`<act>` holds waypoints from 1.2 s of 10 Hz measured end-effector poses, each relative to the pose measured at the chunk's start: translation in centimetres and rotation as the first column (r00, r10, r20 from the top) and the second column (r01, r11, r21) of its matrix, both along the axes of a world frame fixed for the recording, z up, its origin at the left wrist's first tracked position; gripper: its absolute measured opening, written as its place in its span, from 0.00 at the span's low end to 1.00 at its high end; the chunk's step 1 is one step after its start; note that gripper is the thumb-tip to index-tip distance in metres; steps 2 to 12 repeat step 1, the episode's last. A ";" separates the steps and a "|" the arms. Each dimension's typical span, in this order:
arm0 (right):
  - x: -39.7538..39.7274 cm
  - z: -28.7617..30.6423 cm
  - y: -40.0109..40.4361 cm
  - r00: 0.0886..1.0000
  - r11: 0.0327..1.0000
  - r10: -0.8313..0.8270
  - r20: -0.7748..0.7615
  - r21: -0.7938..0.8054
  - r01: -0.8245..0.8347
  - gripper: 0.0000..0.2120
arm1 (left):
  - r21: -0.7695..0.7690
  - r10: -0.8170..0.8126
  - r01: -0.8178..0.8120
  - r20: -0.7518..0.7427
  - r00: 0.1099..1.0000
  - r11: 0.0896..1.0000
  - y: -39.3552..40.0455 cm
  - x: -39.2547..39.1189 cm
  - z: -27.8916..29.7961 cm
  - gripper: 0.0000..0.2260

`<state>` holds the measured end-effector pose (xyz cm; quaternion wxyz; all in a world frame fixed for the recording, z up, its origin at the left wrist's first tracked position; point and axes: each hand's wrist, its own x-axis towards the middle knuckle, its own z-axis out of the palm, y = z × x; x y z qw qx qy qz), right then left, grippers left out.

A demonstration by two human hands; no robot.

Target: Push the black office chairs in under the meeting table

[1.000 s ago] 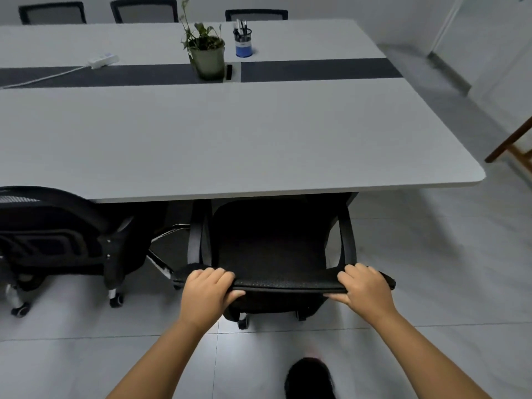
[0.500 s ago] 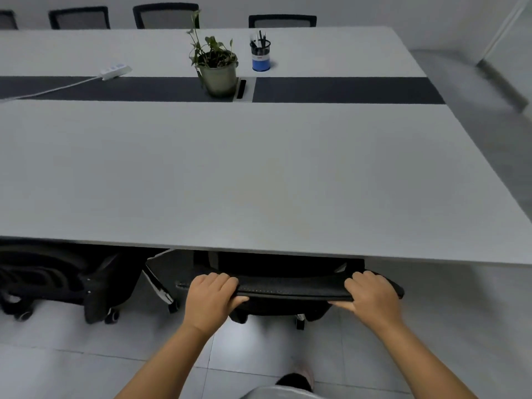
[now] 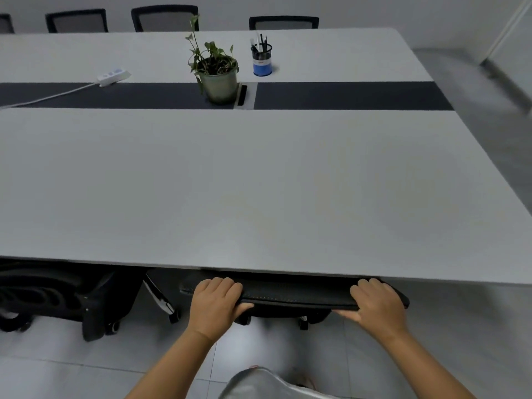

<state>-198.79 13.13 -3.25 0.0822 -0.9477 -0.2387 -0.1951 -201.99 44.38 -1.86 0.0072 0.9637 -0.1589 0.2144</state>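
A grey tiled floor (image 3: 431, 341) and a pale wall are seen around a large light-grey meeting table (image 3: 259, 182), which fills most of the frame. A dark strip (image 3: 345, 95) is laid across the table in the upper part, with a potted plant (image 3: 216, 74), a pen holder (image 3: 262, 60) and a power strip (image 3: 113, 76) near it. At the lower centre, the top of a black office chair (image 3: 296, 295) is gripped by the left hand (image 3: 216, 305) and the right hand (image 3: 377, 305), fingers curled over its backrest edge; its seat is hidden under the table. A second black chair (image 3: 57, 295) is tucked in at the lower left. More chair backs (image 3: 164, 18) are lined along the far edge.
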 end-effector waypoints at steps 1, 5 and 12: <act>-0.4 1.4 0.6 0.980 1.000 -0.015 -0.198 -0.021 0.011 0.35 | -0.103 -0.006 -0.003 -0.085 0.996 0.995 -0.5 -0.8 0.4 0.20; -0.4 1.4 0.6 0.980 1.000 -0.015 -0.198 -0.021 0.011 0.35 | -0.103 -0.006 -0.003 -0.085 0.996 0.995 -0.5 -0.8 0.4 0.20; -0.4 1.4 0.6 0.980 1.000 -0.015 -0.198 -0.021 0.011 0.35 | -0.103 -0.006 -0.003 -0.085 0.996 0.995 -0.5 -0.8 0.4 0.20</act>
